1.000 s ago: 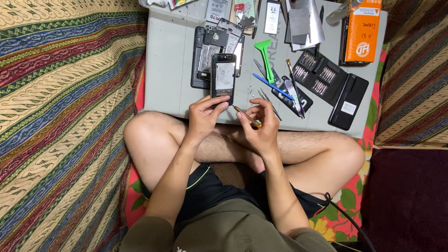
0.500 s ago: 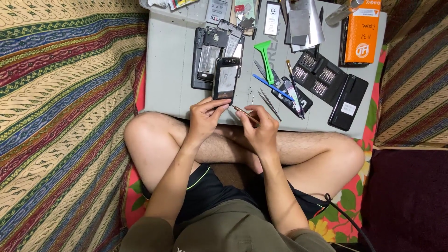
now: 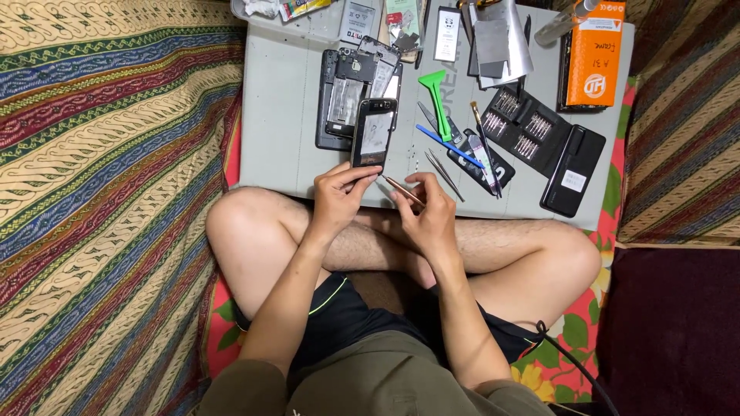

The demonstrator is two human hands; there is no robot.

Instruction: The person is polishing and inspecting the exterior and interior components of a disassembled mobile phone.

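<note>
Looks like a phone repair, mid-way through the fiddly bit. The left hand (image 3: 339, 196) is clamped on the bottom end of a small black phone (image 3: 375, 133), thumb and fingers closed around it, holding it tilted up off the near edge of the grey work mat (image 3: 281, 115). The right hand (image 3: 428, 212) is pinched shut on a thin copper-coloured pair of tweezers (image 3: 402, 189), its tip sitting right at the phone's lower edge, beside the left thumb.

My read: some small part at the bottom of the phone is being picked at or seated. The next bit would need a steady left grip and a really light touch with the tip, since the work spot is tiny and half hidden by the fingers.

Around it: an opened phone shell (image 3: 347, 96) just behind, touching the held phone's top end, a green pry tool (image 3: 438, 100), a blue pry stick (image 3: 449, 146), a second pair of tweezers (image 3: 445, 174) near the right hand, an open screwdriver bit case (image 3: 532, 131), and an orange box (image 3: 595, 54) well off to the far right. The loose tools crowd the right hand's side.
</note>
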